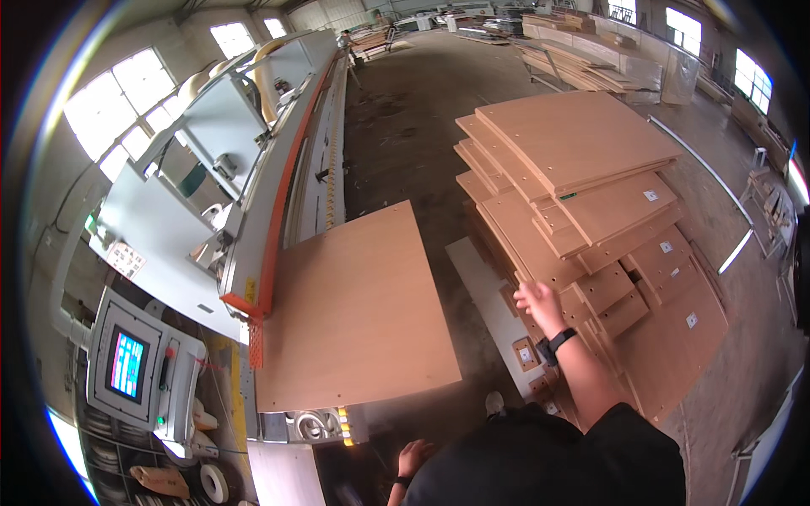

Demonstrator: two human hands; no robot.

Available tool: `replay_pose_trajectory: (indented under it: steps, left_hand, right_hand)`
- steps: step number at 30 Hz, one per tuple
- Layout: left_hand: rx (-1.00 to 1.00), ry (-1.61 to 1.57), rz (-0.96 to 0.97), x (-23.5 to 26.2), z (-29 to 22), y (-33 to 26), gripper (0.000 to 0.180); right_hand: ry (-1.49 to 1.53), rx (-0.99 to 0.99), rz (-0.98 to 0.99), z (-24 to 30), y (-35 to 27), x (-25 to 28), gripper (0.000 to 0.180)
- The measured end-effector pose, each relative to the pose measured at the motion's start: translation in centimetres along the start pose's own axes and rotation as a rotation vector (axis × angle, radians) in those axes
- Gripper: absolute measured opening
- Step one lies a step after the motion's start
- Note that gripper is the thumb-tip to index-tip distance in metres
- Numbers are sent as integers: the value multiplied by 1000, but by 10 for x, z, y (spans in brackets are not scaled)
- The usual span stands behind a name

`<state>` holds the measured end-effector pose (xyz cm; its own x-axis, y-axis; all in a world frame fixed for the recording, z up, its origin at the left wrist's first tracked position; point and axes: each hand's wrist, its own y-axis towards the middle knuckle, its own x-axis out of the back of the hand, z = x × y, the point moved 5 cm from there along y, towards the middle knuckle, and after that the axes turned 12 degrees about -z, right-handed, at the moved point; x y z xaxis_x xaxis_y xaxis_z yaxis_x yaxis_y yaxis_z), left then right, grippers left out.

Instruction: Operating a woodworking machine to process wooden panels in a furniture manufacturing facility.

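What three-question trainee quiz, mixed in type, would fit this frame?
1. True or false: the right hand reaches onto the stack of panels.
2. Where does the large board lie? A) on the machine bed B) on the floor C) on the stack
3. Which hand hangs low, near the person's body?

Key: 1 true. 2 A. 3 the left hand; it holds nothing that can be seen.
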<state>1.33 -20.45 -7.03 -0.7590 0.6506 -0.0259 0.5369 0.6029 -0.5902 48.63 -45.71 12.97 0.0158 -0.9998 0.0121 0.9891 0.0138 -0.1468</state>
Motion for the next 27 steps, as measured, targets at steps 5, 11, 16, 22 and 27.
replay_pose_trajectory:
  steps: [5,11,16,22,27]
  left_hand:
    - [166,-88,-10,-29,-29,34,25]
    - [119,-137,-108,-52,-46,34,27]
    - [-283,273,-1,-52,-66,8,32]
    - [-83,155,-90,-34,-68,17,28]
    - [-401,337,26,-38,-42,46,30]
  right_hand:
    - [113,76,-154,60,111,36,32]
    - [349,-53,-199,87,210,40,48]
    - [433,-186,-185,88,241,28,51]
    - [361,-115,-280,95,236,25,37]
    - [346,-106,-248,86,189,46,36]
